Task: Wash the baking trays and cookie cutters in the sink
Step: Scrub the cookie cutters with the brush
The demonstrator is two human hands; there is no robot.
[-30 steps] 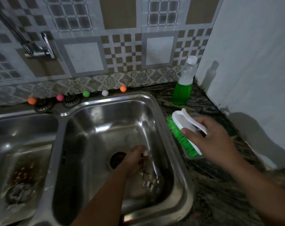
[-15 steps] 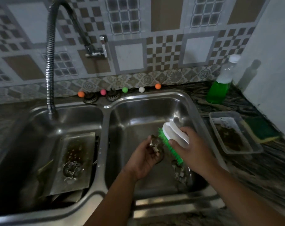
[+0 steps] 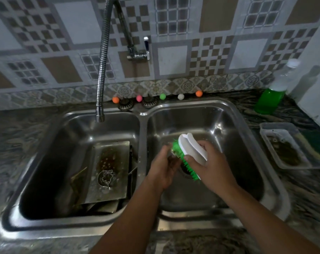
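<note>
Your right hand clenches the white scrub brush, its green bristles pressed to a small cookie cutter that your left hand fingers grasp over the right basin of the sink, mostly hidden by the brush. In the left basin a dirty baking tray leans on others, a second cookie cutter resting on it under the faucet hose. On the bench to your right sit a plastic tray, a sponge and a green soap bottle.
</note>
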